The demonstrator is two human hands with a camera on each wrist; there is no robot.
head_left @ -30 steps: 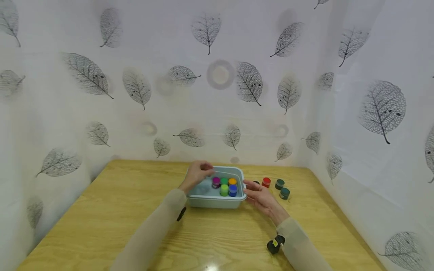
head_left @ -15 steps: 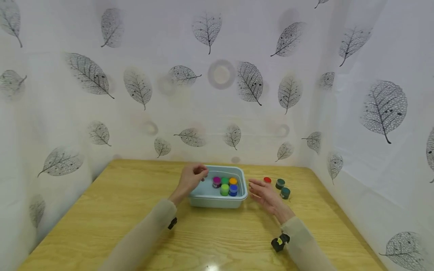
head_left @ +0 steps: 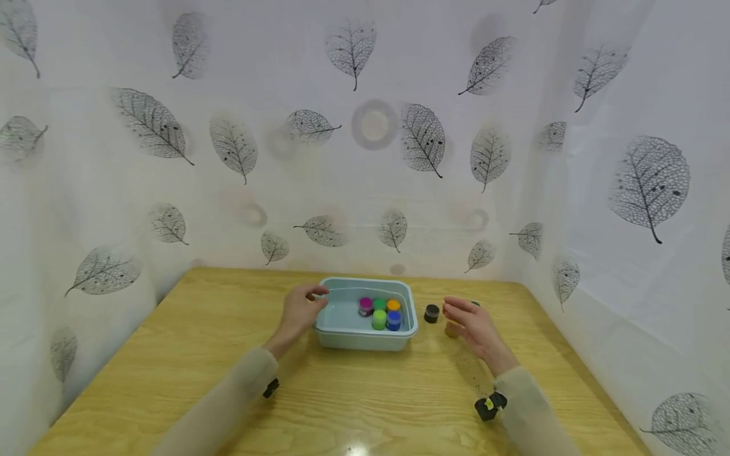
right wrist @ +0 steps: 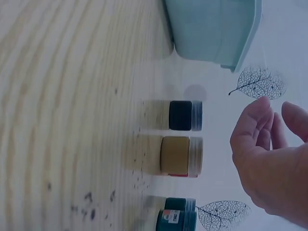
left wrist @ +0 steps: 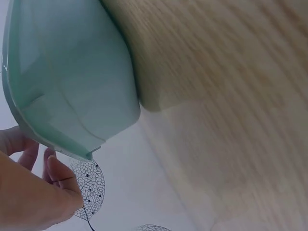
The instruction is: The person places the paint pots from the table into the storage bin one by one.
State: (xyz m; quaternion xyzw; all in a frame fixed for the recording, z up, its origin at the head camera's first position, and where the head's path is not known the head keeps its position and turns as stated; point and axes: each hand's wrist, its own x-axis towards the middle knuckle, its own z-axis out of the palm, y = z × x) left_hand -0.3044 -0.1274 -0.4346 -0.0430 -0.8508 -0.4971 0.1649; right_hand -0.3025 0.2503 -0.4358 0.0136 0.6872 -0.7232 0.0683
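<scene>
A pale blue-green plastic tub [head_left: 365,342] stands near the back of the table. In its right half sit small paint jars: a purple one [head_left: 365,306], an orange one [head_left: 393,306], a blue one [head_left: 394,320] and two green ones. My left hand [head_left: 298,310] is at the tub's left rim, fingers loosely bent and holding nothing; whether they touch the rim is unclear. My right hand [head_left: 478,330] hovers above the jars right of the tub, fingers relaxed and empty. Near it stand a black jar [head_left: 431,313] and an ochre jar [right wrist: 180,155].
Dark green jars [right wrist: 175,222] stand farther right, mostly hidden by my right hand in the head view. A red jar shows only as a sliver behind the ochre one. Dark specks [right wrist: 89,199] mark the wooden table [head_left: 365,392]. A leaf-patterned curtain [head_left: 296,183] surrounds it.
My left hand has drawn left from over the tub to its left rim. My right hand has moved right, off the tub's right edge to the jars, uncovering the black jar.
</scene>
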